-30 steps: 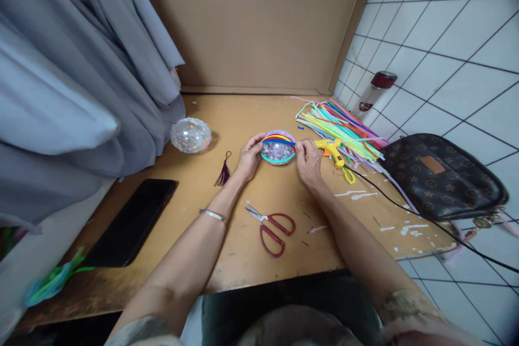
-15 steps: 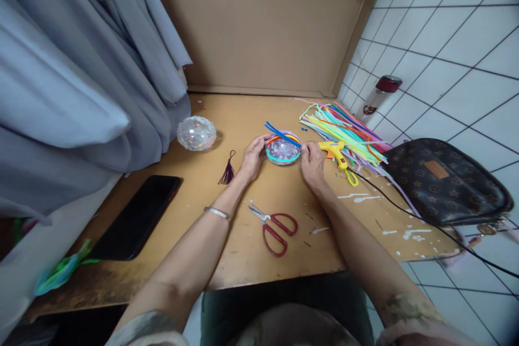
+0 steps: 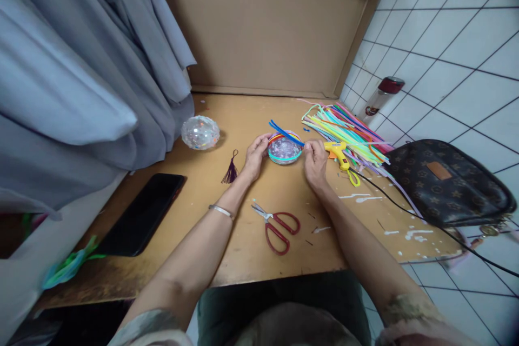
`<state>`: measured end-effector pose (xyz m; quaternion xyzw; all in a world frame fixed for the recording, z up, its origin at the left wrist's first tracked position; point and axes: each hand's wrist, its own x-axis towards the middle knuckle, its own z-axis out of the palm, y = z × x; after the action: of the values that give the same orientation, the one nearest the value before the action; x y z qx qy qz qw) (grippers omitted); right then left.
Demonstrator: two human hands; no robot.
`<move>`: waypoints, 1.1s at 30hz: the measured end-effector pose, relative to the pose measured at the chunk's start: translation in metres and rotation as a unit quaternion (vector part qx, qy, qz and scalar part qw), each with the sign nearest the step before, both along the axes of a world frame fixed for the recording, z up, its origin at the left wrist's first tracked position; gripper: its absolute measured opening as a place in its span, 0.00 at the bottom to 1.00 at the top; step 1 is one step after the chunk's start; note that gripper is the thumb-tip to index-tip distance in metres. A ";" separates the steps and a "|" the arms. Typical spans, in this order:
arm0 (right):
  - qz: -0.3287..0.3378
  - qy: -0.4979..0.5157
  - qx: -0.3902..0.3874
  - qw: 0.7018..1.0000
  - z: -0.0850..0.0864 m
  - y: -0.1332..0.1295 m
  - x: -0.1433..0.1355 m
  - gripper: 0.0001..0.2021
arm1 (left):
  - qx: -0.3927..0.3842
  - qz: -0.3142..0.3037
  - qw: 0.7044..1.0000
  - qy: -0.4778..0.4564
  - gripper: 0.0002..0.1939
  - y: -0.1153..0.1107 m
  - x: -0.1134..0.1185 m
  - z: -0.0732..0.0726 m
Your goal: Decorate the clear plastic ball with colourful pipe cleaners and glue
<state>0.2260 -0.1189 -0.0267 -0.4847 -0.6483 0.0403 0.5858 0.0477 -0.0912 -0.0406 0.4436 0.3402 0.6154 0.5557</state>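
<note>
A clear, speckled ball (image 3: 285, 151) wrapped with coloured pipe cleaners, a turquoise one along its lower side and red and yellow ones near the top, sits between my hands. My left hand (image 3: 255, 157) is curled against its left side, holding it. At its right, my right hand (image 3: 315, 162) pinches the end of blue pipe cleaners (image 3: 284, 132) that slant across the top, loose ends sticking up to the left. Right beside that hand lies a yellow glue gun (image 3: 343, 155). Red-handled scissors (image 3: 268, 217) lie nearer me, and a dark purple tassel (image 3: 230, 174) is left of my left hand.
Another clear ball (image 3: 200, 132) stands at the back left. A phone (image 3: 141, 216) lies front left. Many pipe cleaners (image 3: 348, 132) are heaped at the back right, near a brown bag (image 3: 450, 184). The glue gun's black cord (image 3: 397, 204) crosses the right side.
My right hand has shifted slightly right, away from the ball's side, with the blue pipe cleaners in its fingers. The whole view has moved a little; my left hand stays at the ball.
</note>
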 end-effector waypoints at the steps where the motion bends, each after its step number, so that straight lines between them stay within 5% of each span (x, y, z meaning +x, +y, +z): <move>1: -0.002 0.009 0.002 1.000 0.000 0.000 0.000 0.14 | 0.002 0.004 1.000 0.003 0.29 0.000 0.000 0.000; 14: 0.016 0.101 -0.011 0.995 -0.002 0.004 0.002 0.16 | 0.020 0.045 0.998 0.029 0.31 0.000 -0.001 -0.001; 24: 0.016 0.177 -0.062 0.982 -0.010 0.005 -0.004 0.17 | 0.081 -0.004 0.986 0.148 0.56 -0.005 0.004 -0.003; 33: 0.042 0.164 -0.046 0.984 -0.010 0.004 -0.006 0.16 | 0.106 0.058 0.980 0.161 0.50 -0.005 0.009 -0.004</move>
<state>0.2197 -0.1145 -0.0372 -0.4700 -0.5604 0.1735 0.6595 0.0571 -0.0960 -0.0448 0.5728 0.3834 0.5994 0.4070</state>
